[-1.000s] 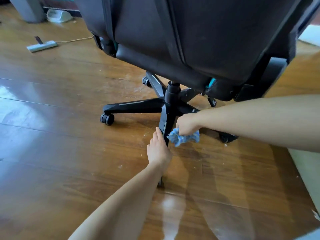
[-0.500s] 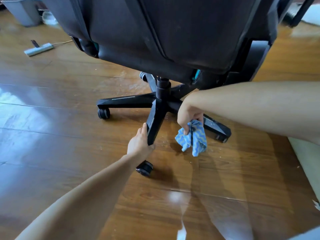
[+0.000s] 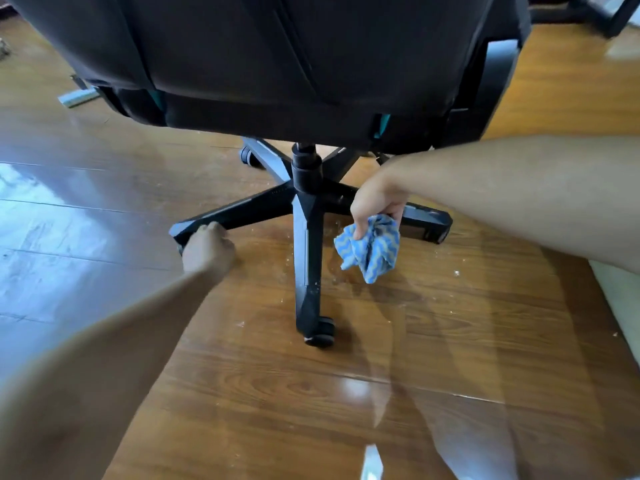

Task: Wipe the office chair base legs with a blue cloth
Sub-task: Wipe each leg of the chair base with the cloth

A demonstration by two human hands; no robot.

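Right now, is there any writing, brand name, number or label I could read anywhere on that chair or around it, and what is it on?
None can be read.
Left chair base leg: a faint pale line of marks near the hub, too small and blurred to read.
Right chair base leg: a glossy panel near its end, no legible text.
Blue cloth in the right hand: only a zigzag pattern, no wording.
Chair back: plain black, no visible logo.

Office chair point(image 3: 277, 57) cut off at the top edge; its seat hides the rear base legs — left hand point(image 3: 207, 249) covers one leg's caster.
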